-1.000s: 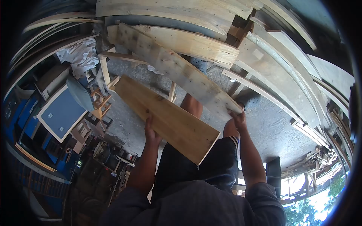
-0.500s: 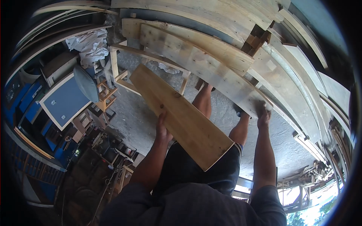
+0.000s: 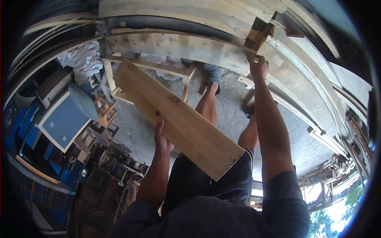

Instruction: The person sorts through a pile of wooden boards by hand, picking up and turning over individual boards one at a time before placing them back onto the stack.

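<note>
A wide, knotted wooden board (image 3: 180, 125) slants across my lap, its near end over my shorts. My left hand (image 3: 162, 139) is closed on its left edge, thumb on top and the other fingers hidden beneath. Farther forward, my right hand (image 3: 258, 67) has its fingers curled round the right end of a long pale plank (image 3: 178, 45) marked with nail holes. That plank lies crosswise in front of me, against the stacked boards.
Large boards (image 3: 190, 11) are stacked at the back, with more boards (image 3: 301, 79) at the right. A wooden frame (image 3: 149, 63) stands on the concrete floor (image 3: 234, 99). A blue panel (image 3: 65, 121) and crumpled white sheeting (image 3: 83, 59) are at the left.
My right hand has moved forward, and the long plank's right end has swung away from me toward the stack. The board in my left hand keeps nearly the same slant.
</note>
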### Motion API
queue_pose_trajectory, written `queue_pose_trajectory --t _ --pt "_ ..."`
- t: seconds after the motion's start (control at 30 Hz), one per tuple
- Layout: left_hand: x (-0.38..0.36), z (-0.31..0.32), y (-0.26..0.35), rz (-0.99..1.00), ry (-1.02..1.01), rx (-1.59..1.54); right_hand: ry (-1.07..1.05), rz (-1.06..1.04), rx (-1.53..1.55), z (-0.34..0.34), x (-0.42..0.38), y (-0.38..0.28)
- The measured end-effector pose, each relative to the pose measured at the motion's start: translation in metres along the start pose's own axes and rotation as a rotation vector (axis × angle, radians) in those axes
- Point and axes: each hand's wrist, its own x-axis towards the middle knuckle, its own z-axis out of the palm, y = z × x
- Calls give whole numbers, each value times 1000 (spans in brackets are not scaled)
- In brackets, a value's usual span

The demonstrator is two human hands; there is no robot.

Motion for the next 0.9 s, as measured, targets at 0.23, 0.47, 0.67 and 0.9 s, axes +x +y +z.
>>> queue_pose_trajectory --t 0.23,0.47,0.67,0.9 --pt "68 30 -10 48 -182 -58 -216 118 247 12 -23 49" --pt "155 60 -29 153 -251 -55 -311 -262 168 52 -52 50" --pt "138 32 -42 31 -219 -100 -318 -341 153 42 -45 48" --pt "117 3 -46 27 -145 -95 -267 -389 156 20 -45 55"
